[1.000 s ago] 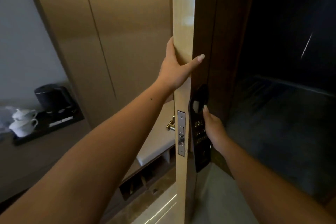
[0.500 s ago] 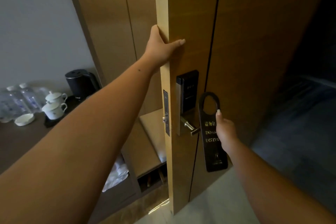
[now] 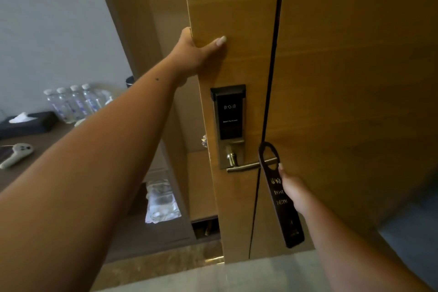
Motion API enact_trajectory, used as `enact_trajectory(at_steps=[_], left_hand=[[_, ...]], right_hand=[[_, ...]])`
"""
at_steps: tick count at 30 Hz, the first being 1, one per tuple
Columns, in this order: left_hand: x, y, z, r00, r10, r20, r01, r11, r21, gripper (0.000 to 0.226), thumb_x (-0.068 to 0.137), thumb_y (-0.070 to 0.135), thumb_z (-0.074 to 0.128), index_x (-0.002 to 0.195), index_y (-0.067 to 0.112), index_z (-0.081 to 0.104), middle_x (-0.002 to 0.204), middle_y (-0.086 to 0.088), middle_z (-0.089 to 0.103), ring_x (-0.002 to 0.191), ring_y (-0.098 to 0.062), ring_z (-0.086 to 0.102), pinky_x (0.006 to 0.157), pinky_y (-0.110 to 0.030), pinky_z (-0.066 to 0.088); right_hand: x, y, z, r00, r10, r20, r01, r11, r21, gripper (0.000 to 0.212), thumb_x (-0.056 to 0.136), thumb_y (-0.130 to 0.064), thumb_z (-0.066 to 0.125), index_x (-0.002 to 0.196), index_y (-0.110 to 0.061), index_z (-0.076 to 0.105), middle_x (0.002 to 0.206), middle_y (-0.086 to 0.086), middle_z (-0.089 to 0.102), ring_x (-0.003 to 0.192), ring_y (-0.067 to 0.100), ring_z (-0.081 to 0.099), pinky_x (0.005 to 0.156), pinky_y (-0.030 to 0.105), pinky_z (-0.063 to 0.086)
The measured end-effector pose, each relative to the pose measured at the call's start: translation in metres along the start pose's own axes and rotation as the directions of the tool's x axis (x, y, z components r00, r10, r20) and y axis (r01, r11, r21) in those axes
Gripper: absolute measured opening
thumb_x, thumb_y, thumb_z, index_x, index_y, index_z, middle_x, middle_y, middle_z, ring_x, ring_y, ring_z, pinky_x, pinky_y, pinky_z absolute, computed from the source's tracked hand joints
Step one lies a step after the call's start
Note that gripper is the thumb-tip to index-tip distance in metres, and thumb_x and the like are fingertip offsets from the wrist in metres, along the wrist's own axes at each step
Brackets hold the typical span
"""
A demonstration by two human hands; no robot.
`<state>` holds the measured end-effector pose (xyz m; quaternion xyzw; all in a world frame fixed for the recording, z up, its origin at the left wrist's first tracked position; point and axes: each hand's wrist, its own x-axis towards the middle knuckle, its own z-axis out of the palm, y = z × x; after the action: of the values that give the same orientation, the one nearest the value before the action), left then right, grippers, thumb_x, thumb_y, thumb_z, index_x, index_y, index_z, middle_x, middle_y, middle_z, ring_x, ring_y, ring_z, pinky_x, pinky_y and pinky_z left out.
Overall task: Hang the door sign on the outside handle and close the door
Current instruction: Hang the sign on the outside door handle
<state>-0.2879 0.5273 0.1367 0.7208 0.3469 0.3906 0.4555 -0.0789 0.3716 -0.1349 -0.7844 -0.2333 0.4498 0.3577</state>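
2 hands grip: left (image 3: 189, 54) clasps door (image 3: 237, 7) edge; right (image 3: 294, 189) pinches door sign (image 3: 283, 208).

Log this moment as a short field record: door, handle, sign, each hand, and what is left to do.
door: open, outer face toward camera
card lock: black panel above the handle
handle: lever, tip passing through the sign's loop
door sign: dark, loop over the handle tip, not yet released
left hand: grip on the door edge, thumb on the outer face
right hand: holding the sign below its loop
left to do: release sign, close door
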Motion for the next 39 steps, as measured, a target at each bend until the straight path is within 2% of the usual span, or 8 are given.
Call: enact_trajectory(at_steps=[3, 7, 12, 17, 21, 26, 34, 39], left_hand=[[0.001, 0.002, 0.001, 1.0, -0.005, 0.023, 0.005, 1.0, 0.017, 0.073, 0.076, 0.045, 0.071, 0.132, 0.022, 0.031, 0.128, -0.001, 0.051, 0.112, -0.02, 0.056, 0.083, -0.043, 0.053], [-0.001, 0.006, 0.002, 0.997, -0.065, 0.036, 0.064, 0.997, 0.035, 0.076, 0.076, 0.047, 0.07, 0.133, 0.026, 0.025, 0.129, -0.001, 0.048, 0.111, -0.021, 0.054, 0.077, -0.041, 0.055], [-0.007, 0.007, 0.005, 0.999, -0.043, 0.028, 0.042, 0.999, 0.013, 0.052, 0.08, 0.043, 0.068, 0.118, 0.034, 0.033, 0.122, 0.003, 0.051, 0.104, -0.015, 0.056, 0.058, -0.023, 0.056], [-0.013, 0.007, 0.005, 0.999, -0.013, 0.043, 0.013, 1.0, 0.001, 0.058, 0.081, 0.04, 0.067, 0.123, 0.032, 0.028, 0.124, 0.002, 0.049, 0.106, -0.016, 0.055, 0.06, -0.021, 0.056], [-0.019, 0.008, 0.006, 0.999, -0.002, 0.038, 0.002, 1.0, -0.005, 0.055, 0.082, 0.039, 0.067, 0.121, 0.033, 0.03, 0.124, 0.002, 0.048, 0.106, -0.015, 0.055, 0.064, -0.024, 0.056], [-0.028, 0.01, 0.007, 0.999, 0.016, 0.042, -0.017, 0.999, 0.032, 0.065, 0.083, 0.037, 0.066, 0.128, 0.027, 0.021, 0.126, 0.002, 0.045, 0.11, -0.016, 0.053, 0.07, -0.025, 0.055], [-0.036, 0.012, 0.007, 0.998, 0.046, 0.041, -0.046, 0.999, 0.018, 0.057, 0.083, 0.036, 0.067, 0.119, 0.031, 0.024, 0.12, 0.006, 0.046, 0.105, -0.012, 0.053, 0.065, -0.02, 0.054], [-0.038, 0.012, 0.008, 0.999, 0.034, 0.037, -0.035, 0.999, 0.006, 0.063, 0.08, 0.037, 0.069, 0.123, 0.027, 0.024, 0.124, 0.003, 0.046, 0.109, -0.014, 0.052, 0.076, -0.025, 0.051]], right_hand=[[0.007, 0.002, 0.0, 0.989, -0.054, 0.137, 0.062, 0.997, -0.052, 0.069, 0.087, -0.068, 0.033, 0.093, -0.008, 0.066, 0.083, 0.011, 0.071, 0.078, 0.028, 0.067, 0.071, 0.037, 0.048], [0.014, 0.007, 0.008, 0.953, -0.117, 0.278, 0.149, 0.984, -0.097, 0.07, 0.084, -0.07, 0.036, 0.125, -0.018, 0.056, 0.118, 0.006, 0.063, 0.109, 0.029, 0.056, 0.092, 0.044, 0.042], [0.004, 0.01, 0.027, 0.889, -0.235, 0.393, 0.292, 0.952, -0.093, 0.05, 0.079, -0.068, 0.048, 0.103, -0.028, 0.065, 0.107, 0.007, 0.069, 0.101, 0.022, 0.062, 0.079, 0.034, 0.046], [-0.004, 0.006, 0.047, 0.85, -0.342, 0.399, 0.413, 0.905, -0.103, 0.033, 0.081, -0.053, 0.061, 0.084, -0.022, 0.07, 0.084, 0.007, 0.073, 0.083, 0.025, 0.068, 0.079, 0.035, 0.052], [-0.005, 0.003, 0.062, 0.862, -0.355, 0.361, 0.428, 0.892, -0.144, 0.036, 0.081, -0.05, 0.062, 0.085, -0.016, 0.07, 0.089, 0.011, 0.073, 0.085, 0.027, 0.068, 0.084, 0.047, 0.053], [-0.006, 0.005, 0.061, 0.886, -0.365, 0.285, 0.429, 0.878, -0.212, 0.025, 0.084, -0.052, 0.058, 0.085, -0.028, 0.065, 0.082, -0.001, 0.072, 0.076, 0.017, 0.066, 0.071, 0.037, 0.055], [-0.009, 0.011, 0.051, 0.909, -0.384, 0.161, 0.414, 0.872, -0.26, 0.026, 0.086, -0.046, 0.059, 0.08, -0.022, 0.065, 0.073, 0.0, 0.067, 0.068, 0.016, 0.063, 0.054, 0.025, 0.045], [-0.014, 0.015, 0.055, 0.91, -0.382, 0.162, 0.414, 0.859, -0.303, 0.024, 0.089, -0.048, 0.054, 0.087, -0.024, 0.061, 0.074, 0.0, 0.064, 0.064, 0.015, 0.06, 0.05, 0.023, 0.04]])
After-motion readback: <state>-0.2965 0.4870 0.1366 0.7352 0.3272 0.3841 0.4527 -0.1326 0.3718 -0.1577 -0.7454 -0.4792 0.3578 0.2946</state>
